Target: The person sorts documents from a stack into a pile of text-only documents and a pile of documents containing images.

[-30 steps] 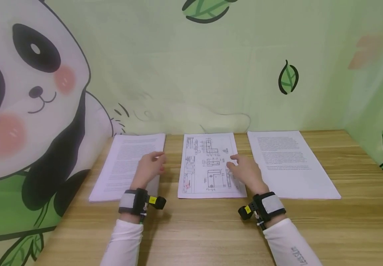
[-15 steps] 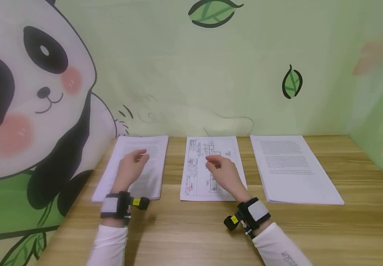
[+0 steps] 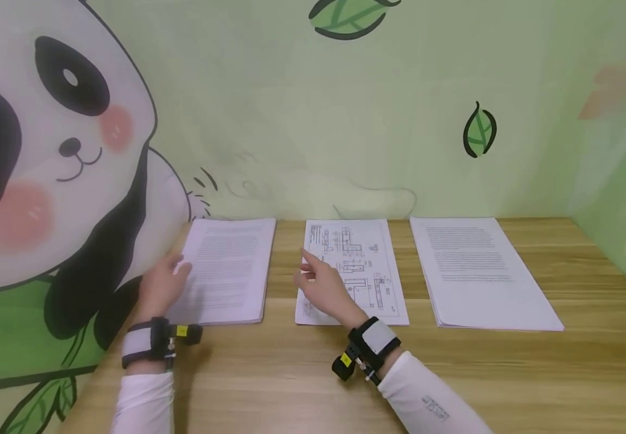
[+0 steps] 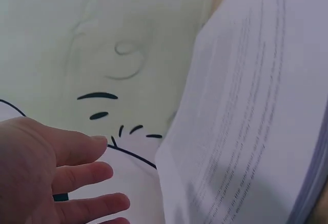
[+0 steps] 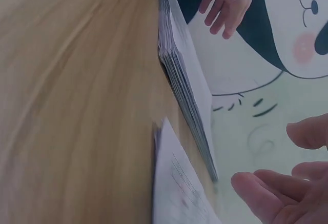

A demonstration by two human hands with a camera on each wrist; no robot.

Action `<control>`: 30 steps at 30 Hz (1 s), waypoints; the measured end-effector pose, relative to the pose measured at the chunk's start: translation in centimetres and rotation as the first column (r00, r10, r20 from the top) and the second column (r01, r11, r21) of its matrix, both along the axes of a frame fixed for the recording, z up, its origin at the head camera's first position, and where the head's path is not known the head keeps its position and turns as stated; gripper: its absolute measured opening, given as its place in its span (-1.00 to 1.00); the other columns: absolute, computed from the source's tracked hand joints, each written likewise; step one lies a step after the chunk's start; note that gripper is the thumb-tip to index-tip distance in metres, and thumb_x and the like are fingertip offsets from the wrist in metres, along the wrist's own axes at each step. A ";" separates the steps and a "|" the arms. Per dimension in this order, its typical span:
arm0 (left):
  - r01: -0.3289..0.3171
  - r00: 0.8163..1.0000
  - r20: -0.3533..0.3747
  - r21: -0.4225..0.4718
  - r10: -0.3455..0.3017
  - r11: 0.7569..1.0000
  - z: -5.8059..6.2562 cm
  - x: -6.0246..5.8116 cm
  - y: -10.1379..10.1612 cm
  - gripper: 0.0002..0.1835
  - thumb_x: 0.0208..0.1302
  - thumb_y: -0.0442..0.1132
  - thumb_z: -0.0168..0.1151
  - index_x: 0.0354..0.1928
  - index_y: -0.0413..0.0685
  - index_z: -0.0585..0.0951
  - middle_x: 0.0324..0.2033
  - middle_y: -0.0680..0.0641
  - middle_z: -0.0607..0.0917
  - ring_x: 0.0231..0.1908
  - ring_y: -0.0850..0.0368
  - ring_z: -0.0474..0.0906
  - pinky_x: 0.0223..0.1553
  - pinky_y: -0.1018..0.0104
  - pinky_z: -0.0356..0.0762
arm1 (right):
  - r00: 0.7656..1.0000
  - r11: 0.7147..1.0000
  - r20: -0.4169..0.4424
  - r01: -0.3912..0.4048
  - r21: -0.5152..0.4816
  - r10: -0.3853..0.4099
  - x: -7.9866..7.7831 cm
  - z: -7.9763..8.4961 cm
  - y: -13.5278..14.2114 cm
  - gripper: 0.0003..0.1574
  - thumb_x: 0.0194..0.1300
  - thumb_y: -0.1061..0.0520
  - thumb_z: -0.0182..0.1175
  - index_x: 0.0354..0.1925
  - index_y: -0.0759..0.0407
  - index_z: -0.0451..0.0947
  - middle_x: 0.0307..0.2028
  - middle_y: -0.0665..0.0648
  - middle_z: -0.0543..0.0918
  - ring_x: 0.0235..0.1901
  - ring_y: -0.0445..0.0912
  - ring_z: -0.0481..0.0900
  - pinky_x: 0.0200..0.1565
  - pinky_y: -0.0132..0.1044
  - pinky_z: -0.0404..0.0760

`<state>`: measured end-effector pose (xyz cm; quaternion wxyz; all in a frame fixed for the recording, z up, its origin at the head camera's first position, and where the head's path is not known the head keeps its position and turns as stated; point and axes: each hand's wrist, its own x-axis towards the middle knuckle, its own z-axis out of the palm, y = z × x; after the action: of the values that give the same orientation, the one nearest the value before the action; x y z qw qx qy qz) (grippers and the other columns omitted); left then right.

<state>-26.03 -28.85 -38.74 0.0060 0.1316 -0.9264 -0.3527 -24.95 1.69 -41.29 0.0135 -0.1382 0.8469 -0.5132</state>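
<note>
Three piles of printed paper lie in a row on the table. My left hand (image 3: 162, 282) is at the outer left edge of the left paper stack (image 3: 226, 271), which carries dense text. In the left wrist view its fingers (image 4: 84, 178) are spread and relaxed beside the stack, apart from the sheets. Above the left part of the middle stack, whose top sheet is a technical drawing (image 3: 380, 253), hangs my right hand (image 3: 326, 286) with loosely extended fingers. Nothing is between the fingers of the right hand in the right wrist view.
The right paper stack (image 3: 486, 295) bears a half page of text. A wood-grain table (image 3: 269, 386) supports all three stacks. Behind it stands a wall covering (image 3: 291, 120) printed with a panda and leaves.
Both hands have moved left: the left one across the left stack to its outer edge, the right one from the drawing's right side to its left part. The stacks stay put.
</note>
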 end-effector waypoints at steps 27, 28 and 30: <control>0.125 0.963 0.244 -0.039 -0.112 0.991 -3.4 -0.7 -1.2 -0.25 0.36 0.03 -0.14 0.39 -0.36 0.02 0.37 -0.49 0.05 0.33 -0.46 -0.06 0.29 -0.36 -0.02 | 0.892 0.932 0.403 -0.052 -0.360 0.206 -0.9 -2.4 -6.0 -0.27 0.35 0.14 -0.02 0.41 0.22 0.02 0.35 0.32 0.25 0.18 0.07 0.44 0.16 -0.01 0.52; 0.121 0.962 0.249 -0.037 -0.108 0.992 -3.3 -0.6 -1.1 -0.25 0.36 0.03 -0.14 0.40 -0.35 0.01 0.37 -0.49 0.04 0.33 -0.46 -0.06 0.29 -0.37 -0.02 | 0.890 0.930 0.408 -0.046 -0.366 0.205 -1.0 -2.5 -6.0 -0.28 0.36 0.14 -0.03 0.41 0.22 0.04 0.32 0.32 0.29 0.17 0.07 0.45 0.16 -0.02 0.52; 0.116 0.963 0.249 -0.037 -0.103 0.993 -3.3 -0.6 -1.0 -0.26 0.36 0.02 -0.14 0.40 -0.34 0.01 0.37 -0.48 0.03 0.34 -0.46 -0.07 0.29 -0.37 -0.03 | 0.886 0.924 0.416 -0.032 -0.381 0.202 -1.2 -2.6 -6.0 -0.30 0.36 0.16 -0.03 0.40 0.23 0.05 0.27 0.33 0.37 0.14 0.07 0.48 0.14 -0.03 0.54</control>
<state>-26.61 -29.81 -42.00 -0.1254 0.1229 -0.9345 -0.3097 -26.11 -4.31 -43.88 0.2138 -0.0681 0.7008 -0.6772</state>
